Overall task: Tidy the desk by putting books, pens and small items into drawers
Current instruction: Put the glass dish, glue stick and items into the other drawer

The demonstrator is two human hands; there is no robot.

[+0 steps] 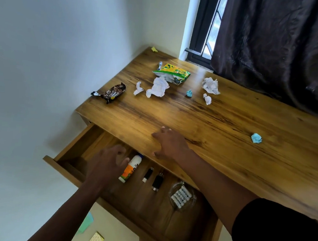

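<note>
Already the open wooden drawer [71, 149] holds a white glue bottle [131, 168], two black lighters and batteries; the blurred left hand [106, 162] seems loosely open beside the bottle, the right hand [171, 143] flat on the desk [221, 125], where wrappers and crumpled paper [158, 87] remain.

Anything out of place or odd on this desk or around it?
Yes. Crumpled paper wads and snack wrappers litter the desktop, rubbish rather than drawer items. Coloured papers lie on the floor below the open drawer.
</note>
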